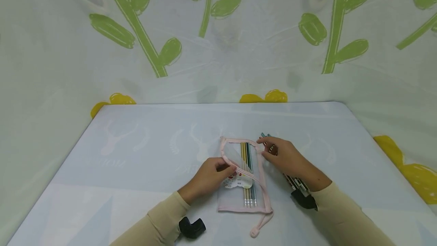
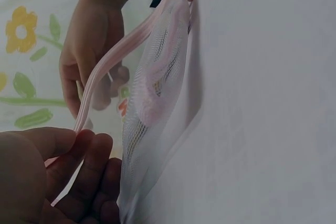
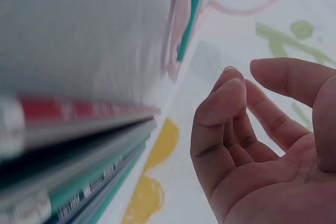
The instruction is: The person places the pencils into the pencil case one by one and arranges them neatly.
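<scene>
A mesh zip pouch with pink trim (image 1: pixel 266 196) lies on the table. Several pencils (image 1: pixel 244 196) stand side by side inside it, with a white printed card (image 1: pixel 244 181). My left hand (image 1: pixel 211 174) pinches the pouch's pink edge between thumb and forefinger and lifts it, so the mouth gapes. My right hand (image 1: pixel 283 157) hovers by the pouch's upper right edge, above more pencils (image 1: pixel 296 182) lying beside the pouch. In the right wrist view, thumb and fingertips of the right hand (image 3: pixel 252 145) stand apart with nothing between them; the loose pencils (image 3: pixel 79 182) lie at left.
A pink strap with a round end (image 1: pixel 255 232) trails from the pouch's lower right corner. The pale table (image 1: pixel 136 143) meets a hanging sheet with green leaf prints (image 1: pixel 140 29) at the back. Black wrist mounts (image 1: pixel 192 227) sit at both cuffs.
</scene>
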A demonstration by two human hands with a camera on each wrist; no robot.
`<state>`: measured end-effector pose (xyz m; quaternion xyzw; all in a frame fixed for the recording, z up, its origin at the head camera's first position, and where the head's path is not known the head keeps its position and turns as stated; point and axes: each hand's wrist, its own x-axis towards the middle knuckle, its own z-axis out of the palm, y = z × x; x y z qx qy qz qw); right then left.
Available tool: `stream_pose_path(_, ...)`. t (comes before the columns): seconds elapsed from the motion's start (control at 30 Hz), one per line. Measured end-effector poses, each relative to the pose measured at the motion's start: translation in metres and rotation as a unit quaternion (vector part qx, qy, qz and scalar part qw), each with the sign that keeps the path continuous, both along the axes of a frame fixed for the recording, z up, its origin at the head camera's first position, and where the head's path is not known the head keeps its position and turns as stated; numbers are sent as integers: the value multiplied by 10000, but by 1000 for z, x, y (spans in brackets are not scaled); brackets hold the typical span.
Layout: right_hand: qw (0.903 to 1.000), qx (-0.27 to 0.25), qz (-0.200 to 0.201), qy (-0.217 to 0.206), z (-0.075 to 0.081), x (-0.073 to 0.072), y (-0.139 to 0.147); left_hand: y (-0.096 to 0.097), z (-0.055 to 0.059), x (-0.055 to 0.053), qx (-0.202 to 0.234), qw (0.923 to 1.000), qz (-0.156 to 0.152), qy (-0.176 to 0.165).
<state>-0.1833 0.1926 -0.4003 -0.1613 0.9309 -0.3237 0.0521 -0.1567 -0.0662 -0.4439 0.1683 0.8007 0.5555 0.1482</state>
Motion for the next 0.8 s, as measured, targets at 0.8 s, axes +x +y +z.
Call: stream_pose_path(0.8,9959,568,-704,91,6,-12,37,-1,1,1,9,10000,-16,-39)
